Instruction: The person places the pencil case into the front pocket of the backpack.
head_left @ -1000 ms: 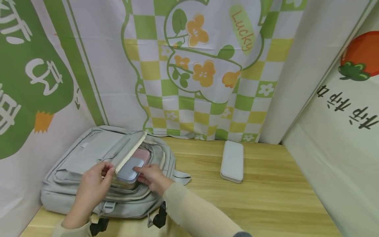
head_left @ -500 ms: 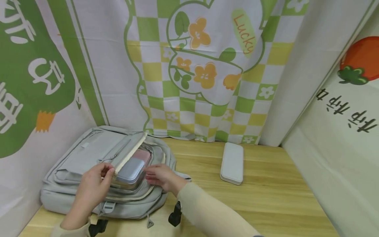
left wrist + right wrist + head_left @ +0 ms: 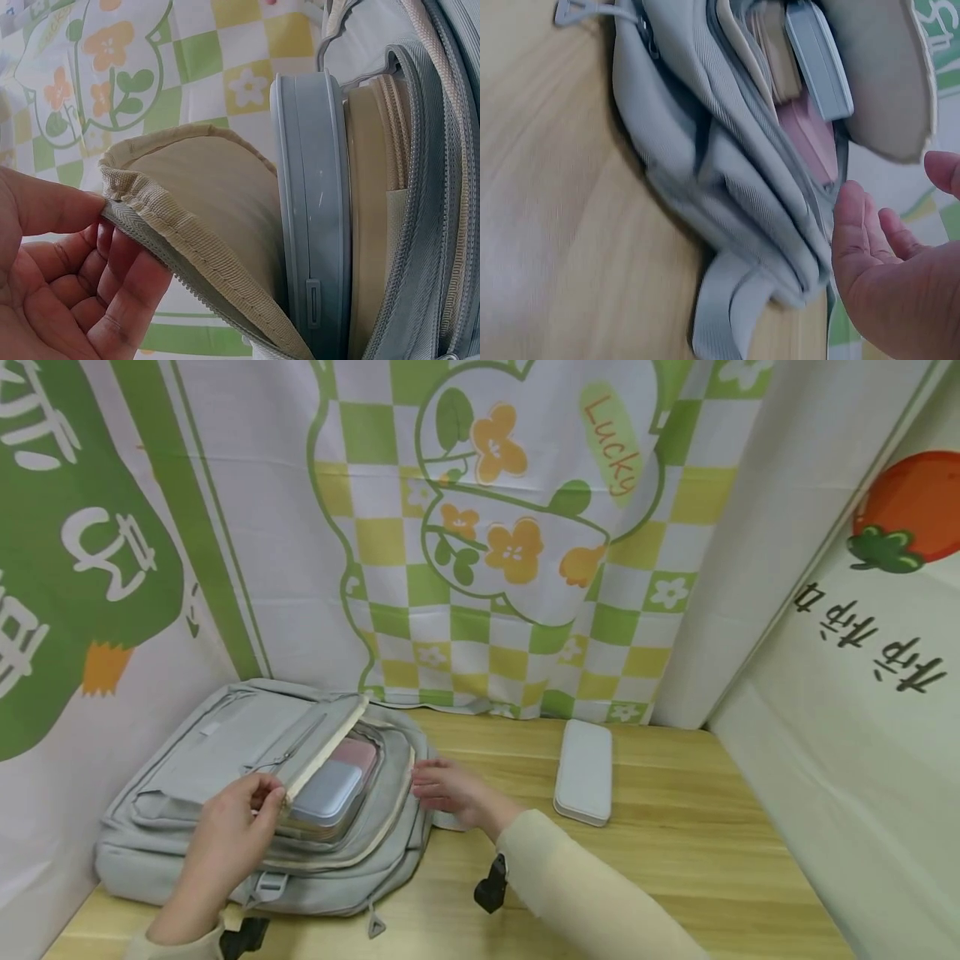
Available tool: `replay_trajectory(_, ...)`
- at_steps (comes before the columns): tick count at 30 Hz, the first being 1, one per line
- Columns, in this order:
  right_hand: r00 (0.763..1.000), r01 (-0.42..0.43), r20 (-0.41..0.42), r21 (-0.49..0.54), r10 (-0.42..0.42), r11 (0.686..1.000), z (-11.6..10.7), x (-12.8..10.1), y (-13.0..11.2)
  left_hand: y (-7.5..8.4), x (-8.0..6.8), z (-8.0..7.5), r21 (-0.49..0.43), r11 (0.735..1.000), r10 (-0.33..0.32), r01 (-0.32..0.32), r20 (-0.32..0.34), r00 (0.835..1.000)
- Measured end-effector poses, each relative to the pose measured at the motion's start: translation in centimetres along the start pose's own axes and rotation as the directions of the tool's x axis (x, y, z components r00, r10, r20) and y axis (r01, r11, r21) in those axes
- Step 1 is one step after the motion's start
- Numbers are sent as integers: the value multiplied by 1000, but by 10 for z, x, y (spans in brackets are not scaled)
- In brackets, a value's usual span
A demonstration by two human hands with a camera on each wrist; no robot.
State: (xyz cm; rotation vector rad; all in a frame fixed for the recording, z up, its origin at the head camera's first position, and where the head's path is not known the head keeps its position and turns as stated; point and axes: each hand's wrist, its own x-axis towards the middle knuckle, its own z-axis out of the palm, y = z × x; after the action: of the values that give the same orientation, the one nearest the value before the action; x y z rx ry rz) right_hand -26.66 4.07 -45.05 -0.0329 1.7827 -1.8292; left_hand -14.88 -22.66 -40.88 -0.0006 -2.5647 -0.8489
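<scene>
A grey backpack (image 3: 225, 735) lies on the table with its front pocket unzipped. My left hand (image 3: 232, 831) pinches the zipped edge of the pocket flap (image 3: 202, 240) between thumb and fingers, holding it up. Inside the pocket sits a light blue flat case (image 3: 327, 789), with a pink item (image 3: 362, 753) beside it. A tan item (image 3: 367, 217) stands behind the blue case in the left wrist view; its kind is unclear. Just off the backpack's right side, my right hand (image 3: 457, 793) has its fingers extended and holds nothing.
A white oblong case (image 3: 583, 772) lies farther right on the wooden table (image 3: 660, 860). Printed cloth (image 3: 517, 635) hangs along the back, with more cloth at both sides. A grey strap (image 3: 724, 307) sticks out from the backpack.
My right hand has let go of the blue case and drawn back to the right, out of the pocket. The left hand keeps its hold on the flap.
</scene>
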Motion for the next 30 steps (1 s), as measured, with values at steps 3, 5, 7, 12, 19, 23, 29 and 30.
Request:
replay_trajectory(3,1000,-3,-13,-4,3,1000,-12,-3,-2,-1,0,0,-2,1000,-9,9,12,1000)
replay_trajectory(5,1000,-3,-20,-8,2,1000,-20,-5,-2,-1,0,0,-3,1000,-13,13,17,1000)
replay_trajectory(7,1000,0,-25,-19,-1,1000,-29,-8,-3,-2,0,0,2,1000,-9,9,14,1000)
replay_trajectory(12,999,6,-47,-32,-7,999,-55,-15,-4,-1,-1,2,6,1000,5,-5,-2,1000)
replay_trajectory(19,987,-8,-162,-24,5,1000,-92,-26,-3,-1,0,2,1,1000,0,0,16,1000)
replay_trajectory(23,976,-18,-218,-40,9,999,-110,-32,-4,-1,1,1,0,1000,5,-5,18,1000)
replay_trajectory(29,963,-22,-271,-56,6,998,-135,-41,-6,-1,1,0,-1,1000,10,-10,18,1000)
replay_trajectory(30,960,-20,-281,-61,2,998,-140,-43,-5,-1,1,1,-2,1000,11,-11,17,1000)
